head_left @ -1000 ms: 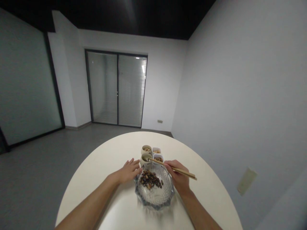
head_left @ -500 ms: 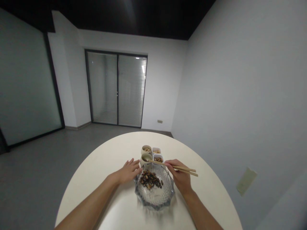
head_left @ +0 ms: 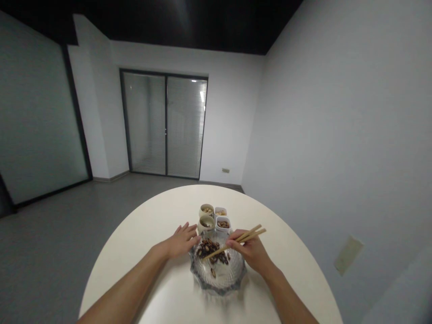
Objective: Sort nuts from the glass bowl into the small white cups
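Note:
A clear glass bowl (head_left: 219,284) with a scalloped rim holds a heap of dark seeds (head_left: 207,247), which look like melon seeds. My right hand (head_left: 249,246) grips a pair of wooden chopsticks (head_left: 241,239) over the bowl, and their tips reach the heap. At the bowl's left rim my left hand (head_left: 182,240) lies with fingers spread, its fingertips at the glass. A single seed (head_left: 213,272) lies apart from the heap, toward the near side. Just behind the bowl, a round cup (head_left: 206,229) has a few dark pieces inside.
A second round cup (head_left: 206,216) with pale nuts stands behind the first. Two white square cups, one with brown nuts (head_left: 223,226) and one with pale pieces (head_left: 221,211), stand to the right. All rest on a round white table (head_left: 141,238), near a wall (head_left: 320,135).
My right hand has brought the chopsticks from over the near round cup down into the bowl's seeds. One seed now lies separate near the bowl's front. My left hand stays put.

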Available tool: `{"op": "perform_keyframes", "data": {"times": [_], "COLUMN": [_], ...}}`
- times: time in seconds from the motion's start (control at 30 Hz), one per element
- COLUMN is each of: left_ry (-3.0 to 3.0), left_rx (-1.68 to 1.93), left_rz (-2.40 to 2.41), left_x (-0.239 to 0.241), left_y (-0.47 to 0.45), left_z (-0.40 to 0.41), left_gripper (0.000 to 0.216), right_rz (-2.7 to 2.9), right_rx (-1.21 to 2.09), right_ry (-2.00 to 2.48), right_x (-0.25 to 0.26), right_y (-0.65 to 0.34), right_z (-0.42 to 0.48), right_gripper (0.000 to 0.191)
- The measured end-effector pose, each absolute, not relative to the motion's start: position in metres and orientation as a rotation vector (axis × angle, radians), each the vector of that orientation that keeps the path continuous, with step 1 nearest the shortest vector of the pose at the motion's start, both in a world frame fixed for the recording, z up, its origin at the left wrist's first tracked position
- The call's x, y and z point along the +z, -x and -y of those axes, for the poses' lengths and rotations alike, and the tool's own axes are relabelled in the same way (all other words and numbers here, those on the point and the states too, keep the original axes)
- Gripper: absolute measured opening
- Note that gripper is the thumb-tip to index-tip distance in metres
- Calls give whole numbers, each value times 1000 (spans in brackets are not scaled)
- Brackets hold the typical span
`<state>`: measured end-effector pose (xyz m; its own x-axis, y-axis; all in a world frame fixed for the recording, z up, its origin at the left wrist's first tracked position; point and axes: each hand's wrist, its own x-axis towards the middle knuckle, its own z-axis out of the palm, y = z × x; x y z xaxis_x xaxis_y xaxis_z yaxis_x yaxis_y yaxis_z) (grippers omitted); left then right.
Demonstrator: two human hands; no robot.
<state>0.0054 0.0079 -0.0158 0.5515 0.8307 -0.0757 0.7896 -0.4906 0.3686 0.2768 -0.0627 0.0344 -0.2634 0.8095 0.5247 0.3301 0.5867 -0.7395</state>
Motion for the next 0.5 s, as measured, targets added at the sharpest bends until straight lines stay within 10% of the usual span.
{"op": "perform_keyframes", "data": {"times": [0.5], "left_ry": [-2431], "left_rx": [203], "left_rz": [-1294], "left_x": [-29], "left_y": [0], "left_z": [-13], "left_gripper": [60], "right_rz": [1809], "right_rx": [572], "right_ry": [1004], "right_x": [33], "right_y": [-297], "right_z": [55], "right_gripper": [24]}}
